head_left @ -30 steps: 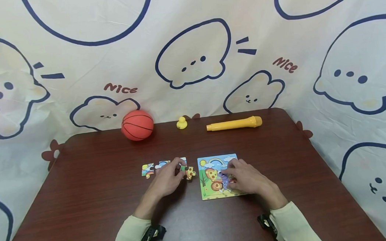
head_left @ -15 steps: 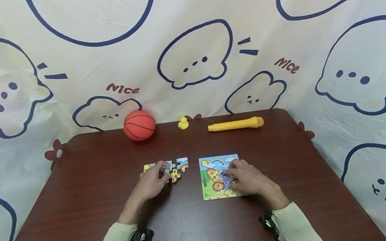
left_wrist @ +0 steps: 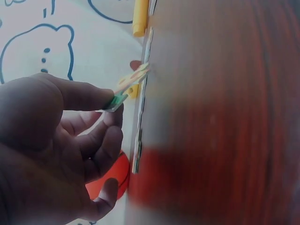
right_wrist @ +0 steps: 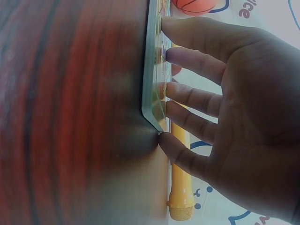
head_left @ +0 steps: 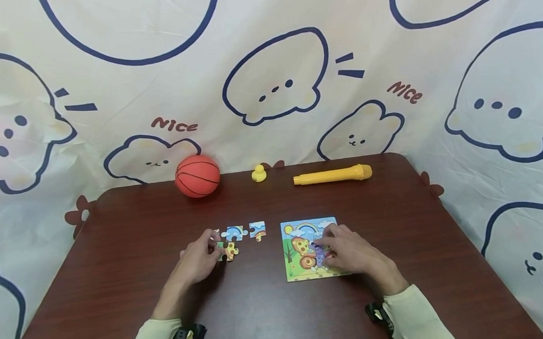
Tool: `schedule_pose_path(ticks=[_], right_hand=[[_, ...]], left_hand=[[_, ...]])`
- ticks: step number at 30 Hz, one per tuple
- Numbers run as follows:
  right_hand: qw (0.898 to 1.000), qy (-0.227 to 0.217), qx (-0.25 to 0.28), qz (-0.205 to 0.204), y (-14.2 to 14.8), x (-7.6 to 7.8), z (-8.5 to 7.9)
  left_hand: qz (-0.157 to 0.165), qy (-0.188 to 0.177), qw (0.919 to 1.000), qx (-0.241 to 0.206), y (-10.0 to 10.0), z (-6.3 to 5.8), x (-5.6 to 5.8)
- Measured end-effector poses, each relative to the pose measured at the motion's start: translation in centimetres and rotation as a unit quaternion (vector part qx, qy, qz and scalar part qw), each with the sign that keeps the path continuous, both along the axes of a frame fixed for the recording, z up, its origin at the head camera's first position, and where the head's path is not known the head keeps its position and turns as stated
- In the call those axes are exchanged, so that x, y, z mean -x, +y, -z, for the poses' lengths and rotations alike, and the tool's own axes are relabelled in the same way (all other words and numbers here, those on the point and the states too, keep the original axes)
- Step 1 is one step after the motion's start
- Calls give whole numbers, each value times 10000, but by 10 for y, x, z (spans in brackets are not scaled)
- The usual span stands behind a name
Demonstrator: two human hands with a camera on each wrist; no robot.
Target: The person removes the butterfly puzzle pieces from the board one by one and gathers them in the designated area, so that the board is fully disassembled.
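My left hand [head_left: 196,259] pinches a yellow and green jigsaw piece [head_left: 231,251] between thumb and fingers. In the left wrist view that jigsaw piece [left_wrist: 123,92] is tilted, lifted off the table at the pinched end. Just beyond lie a rainbow piece [head_left: 234,233] and a cloud piece [head_left: 257,229]; another piece is mostly hidden by my fingers. To the right, the fingertips of my right hand [head_left: 351,250] rest on a cartoon puzzle board [head_left: 292,259]. Those fingers look spread and fairly straight in the right wrist view, one touching the board's edge [right_wrist: 146,89].
Along the back of the brown table [head_left: 262,315] stand a red toy basketball [head_left: 197,176], a yellow rubber duck [head_left: 259,174] and a yellow toy microphone [head_left: 332,175]. A printed cloth [head_left: 260,139] hangs behind the table's far edge.
My left hand has moved left with the pinched jigsaw piece, uncovering the rainbow and cloud pieces. My right hand stays on the board. The head view has shifted slightly.
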State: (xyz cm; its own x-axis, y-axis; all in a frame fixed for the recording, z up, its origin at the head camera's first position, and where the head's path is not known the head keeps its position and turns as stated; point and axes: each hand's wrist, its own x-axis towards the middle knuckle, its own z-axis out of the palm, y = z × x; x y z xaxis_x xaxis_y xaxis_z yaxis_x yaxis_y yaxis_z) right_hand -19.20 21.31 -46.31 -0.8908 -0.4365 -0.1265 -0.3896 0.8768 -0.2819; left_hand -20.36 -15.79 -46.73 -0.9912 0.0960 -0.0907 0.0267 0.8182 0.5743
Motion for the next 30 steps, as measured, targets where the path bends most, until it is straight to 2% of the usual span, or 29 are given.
schedule_pose_path(ticks=[12,21,30], right_hand=[[10000,7,16,3,2,1,2],[10000,-51,21,11,2,1,3],[10000,-33,-15,-20,2,3,2]], left_hand=[[-223,-529,9977,370,-21,0,0],[-286,-556,9967,520,-26,1,-4],[-362,-680,9954,569,-27,0,-1]])
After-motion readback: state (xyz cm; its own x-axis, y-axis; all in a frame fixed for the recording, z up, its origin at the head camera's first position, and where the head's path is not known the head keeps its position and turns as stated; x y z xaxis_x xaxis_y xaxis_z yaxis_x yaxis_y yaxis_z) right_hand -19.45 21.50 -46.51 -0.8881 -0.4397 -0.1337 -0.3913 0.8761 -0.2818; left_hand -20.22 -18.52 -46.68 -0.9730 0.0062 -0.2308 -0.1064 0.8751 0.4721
